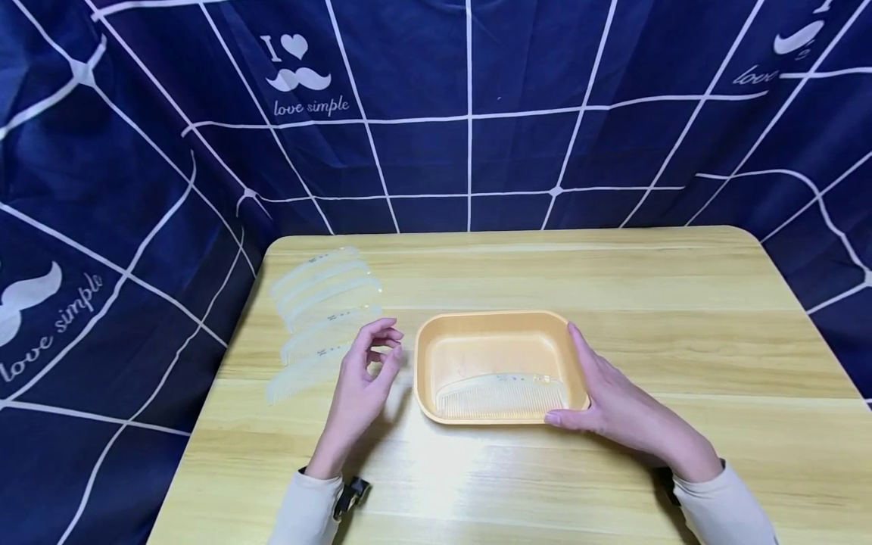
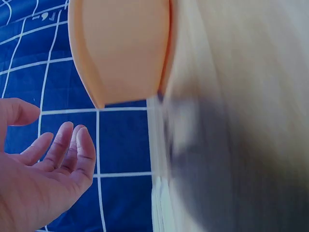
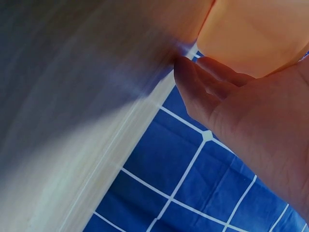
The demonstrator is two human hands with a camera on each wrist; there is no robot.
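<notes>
Cloth [image 1: 422,60] reads "love simple"; right hand [image 1: 616,397] grips orange tub [image 1: 490,352], left hand [image 1: 362,382] relaxed.

- Bare left hand [image 1: 356,390]: raised, fingers loosely curled, thumb apart from fingertips; palm turned inward.
- Bare right hand [image 1: 616,397]: gripping, thumb and fingers spread wide.
- Left forearm in pale grey fabric sleeve [image 1: 304,509], pointing forward.
- Right forearm, matching pale grey fabric sleeve [image 1: 724,509], angled forward and inward.
- Both wrists bare above cuffs.

Navy gridded cloth [image 1: 422,159]; wood-grain table [image 1: 681,303], apparently overhead-lit.
</notes>
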